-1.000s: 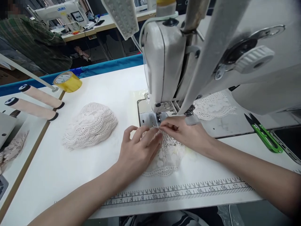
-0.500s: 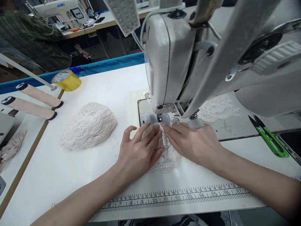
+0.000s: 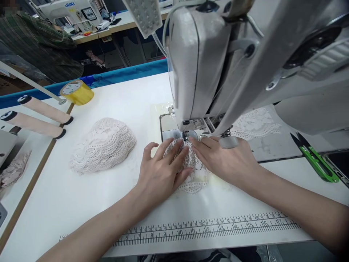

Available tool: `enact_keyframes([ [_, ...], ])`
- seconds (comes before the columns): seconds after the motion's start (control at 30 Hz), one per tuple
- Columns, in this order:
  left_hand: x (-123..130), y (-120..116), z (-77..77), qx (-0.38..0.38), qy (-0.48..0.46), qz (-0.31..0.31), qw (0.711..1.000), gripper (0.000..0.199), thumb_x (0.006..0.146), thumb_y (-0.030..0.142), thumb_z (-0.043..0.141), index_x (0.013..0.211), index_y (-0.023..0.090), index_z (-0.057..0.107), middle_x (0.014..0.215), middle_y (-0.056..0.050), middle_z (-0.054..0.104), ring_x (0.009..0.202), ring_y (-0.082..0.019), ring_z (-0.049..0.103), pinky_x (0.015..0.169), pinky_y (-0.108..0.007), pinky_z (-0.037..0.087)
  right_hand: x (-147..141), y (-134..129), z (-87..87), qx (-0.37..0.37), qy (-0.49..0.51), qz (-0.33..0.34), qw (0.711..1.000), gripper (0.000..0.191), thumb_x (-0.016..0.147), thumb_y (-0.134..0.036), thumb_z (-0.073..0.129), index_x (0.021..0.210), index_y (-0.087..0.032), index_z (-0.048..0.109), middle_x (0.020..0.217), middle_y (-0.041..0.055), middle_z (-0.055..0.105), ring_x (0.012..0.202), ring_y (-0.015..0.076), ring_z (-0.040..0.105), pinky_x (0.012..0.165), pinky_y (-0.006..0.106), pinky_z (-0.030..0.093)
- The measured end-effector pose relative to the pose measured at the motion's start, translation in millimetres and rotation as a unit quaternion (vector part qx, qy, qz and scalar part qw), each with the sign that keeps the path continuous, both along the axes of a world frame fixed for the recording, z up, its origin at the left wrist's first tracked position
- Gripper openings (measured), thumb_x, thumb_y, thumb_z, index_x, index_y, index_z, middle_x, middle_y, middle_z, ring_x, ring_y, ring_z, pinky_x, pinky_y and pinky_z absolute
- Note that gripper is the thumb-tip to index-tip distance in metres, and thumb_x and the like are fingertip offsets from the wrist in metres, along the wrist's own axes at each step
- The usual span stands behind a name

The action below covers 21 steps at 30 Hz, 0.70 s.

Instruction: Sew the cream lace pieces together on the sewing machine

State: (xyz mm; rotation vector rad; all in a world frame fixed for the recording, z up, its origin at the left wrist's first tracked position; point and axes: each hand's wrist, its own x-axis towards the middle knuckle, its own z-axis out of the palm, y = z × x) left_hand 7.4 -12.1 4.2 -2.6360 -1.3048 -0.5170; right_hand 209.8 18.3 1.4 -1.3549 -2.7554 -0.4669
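A white lace piece (image 3: pixel 193 185) lies under the needle area of the sewing machine (image 3: pixel 188 69), its scalloped edge toward me. My left hand (image 3: pixel 163 167) rests on the lace with its fingers spread, fingertips close to the presser foot (image 3: pixel 185 136). From the other side my right hand (image 3: pixel 223 156) lies on the lace, fingers stretched toward the foot, thumb hidden. The lace beneath both hands is partly covered. Left of my left hand sits a heap of white lace (image 3: pixel 105 145).
Two pale pink thread cones (image 3: pixel 32 123) and a yellow tape roll (image 3: pixel 77 92) are at the left. Green thread snips (image 3: pixel 316 160) lie right, near more lace (image 3: pixel 257 123). A printed ruler (image 3: pixel 207 231) runs along the front edge. Behind, a person (image 3: pixel 35 47) is beside another machine (image 3: pixel 73 16).
The lace under my hands has moved slightly forward toward the presser foot, and both hands have shifted a little with it. The lace heap stays in place.
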Motion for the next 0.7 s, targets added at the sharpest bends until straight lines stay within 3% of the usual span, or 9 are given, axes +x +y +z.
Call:
enact_keyframes([
  [0.43, -2.0, 0.2, -2.9, -0.019, -0.001, 0.009, 1.0, 0.037, 0.1, 0.04, 0.043, 0.127, 0.021, 0.06, 0.133, -0.006, 0.062, 0.126, -0.028, 0.052, 0.096, -0.047, 0.029, -2.5, -1.2, 4.5, 0.022, -0.014, -0.014, 1.0, 0.045, 0.083, -0.011, 0.051, 0.126, -0.019, 0.062, 0.069, 0.0052, 0.07, 0.059, 0.0201, 0.061, 0.046, 0.031, 0.01],
  [0.7, -5.2, 5.2, -5.2, -0.033, 0.009, 0.021, 0.999, 0.042, 0.101, 0.045, 0.039, 0.133, 0.023, 0.055, 0.139, -0.003, 0.057, 0.13, -0.027, 0.048, 0.097, -0.048, 0.028, -0.4, 3.4, -0.2, 0.032, -0.037, -0.02, 0.999, 0.052, 0.083, -0.008, 0.052, 0.134, -0.018, 0.055, 0.079, 0.0064, 0.073, 0.059, 0.017, 0.057, 0.047, 0.031, 0.01],
])
